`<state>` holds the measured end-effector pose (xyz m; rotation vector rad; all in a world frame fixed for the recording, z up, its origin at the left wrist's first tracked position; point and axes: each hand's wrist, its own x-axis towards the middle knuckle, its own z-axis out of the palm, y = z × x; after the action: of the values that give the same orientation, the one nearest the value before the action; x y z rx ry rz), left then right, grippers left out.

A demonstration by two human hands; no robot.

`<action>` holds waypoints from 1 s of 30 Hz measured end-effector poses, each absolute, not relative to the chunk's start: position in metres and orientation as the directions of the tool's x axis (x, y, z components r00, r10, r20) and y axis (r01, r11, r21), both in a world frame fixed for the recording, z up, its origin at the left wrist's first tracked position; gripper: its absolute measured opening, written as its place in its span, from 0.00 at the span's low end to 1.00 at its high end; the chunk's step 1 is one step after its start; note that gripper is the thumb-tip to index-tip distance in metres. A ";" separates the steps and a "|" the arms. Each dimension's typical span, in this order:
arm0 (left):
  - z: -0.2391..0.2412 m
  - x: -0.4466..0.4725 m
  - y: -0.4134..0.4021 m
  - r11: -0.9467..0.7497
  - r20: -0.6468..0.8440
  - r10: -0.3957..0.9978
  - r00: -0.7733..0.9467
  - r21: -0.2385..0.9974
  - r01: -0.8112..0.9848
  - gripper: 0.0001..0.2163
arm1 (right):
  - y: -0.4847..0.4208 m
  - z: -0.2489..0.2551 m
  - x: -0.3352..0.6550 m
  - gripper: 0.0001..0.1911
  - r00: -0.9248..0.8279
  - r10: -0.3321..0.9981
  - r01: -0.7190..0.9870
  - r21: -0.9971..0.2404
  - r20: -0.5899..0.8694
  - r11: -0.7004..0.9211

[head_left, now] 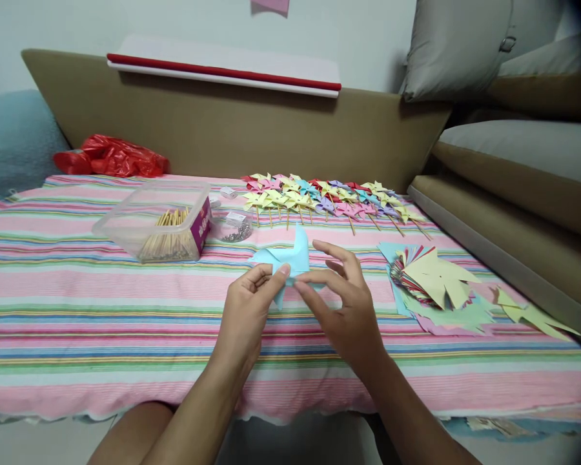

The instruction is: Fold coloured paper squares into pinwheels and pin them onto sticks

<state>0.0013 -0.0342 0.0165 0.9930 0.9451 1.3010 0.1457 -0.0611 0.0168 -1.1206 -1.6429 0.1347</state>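
My left hand (248, 310) and my right hand (341, 303) together hold a light blue paper piece (290, 260) above the striped tablecloth (77, 310). The paper is partly folded, with one corner standing up. My left thumb and fingers pinch its lower left side. My right thumb and forefinger pinch its middle, with the other fingers spread out behind it. Behind the paper lie rows of finished paper pinwheels (329, 197) on wooden sticks.
A clear plastic box (157, 219) of wooden sticks stands at the left. A small bag of metal pins (236, 227) lies beside it. A stack of cut coloured paper squares (438, 284) lies at the right. A red plastic bag (111, 157) sits far left, sofa cushions to the right.
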 end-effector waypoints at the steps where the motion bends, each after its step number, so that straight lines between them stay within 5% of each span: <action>1: 0.016 0.002 -0.034 0.012 0.005 0.999 0.054 0.953 -0.303 0.12 | -0.061 0.017 0.144 0.04 0.111 0.736 0.554 -0.656 0.668 0.512; 9: 0.015 0.003 -0.037 -0.026 0.046 0.997 0.065 0.960 -0.280 0.12 | -0.058 0.011 0.142 0.02 0.327 0.806 0.353 -0.855 0.493 0.380; 30: 0.018 0.005 -0.039 -0.079 0.093 0.994 0.063 0.977 -0.200 0.11 | -0.057 0.012 0.138 0.02 0.319 0.763 0.478 -0.790 0.563 0.383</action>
<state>0.0053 -0.0391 0.0184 1.1560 0.9677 1.3054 0.1377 -0.0566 0.0124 -1.2560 -1.3232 0.2727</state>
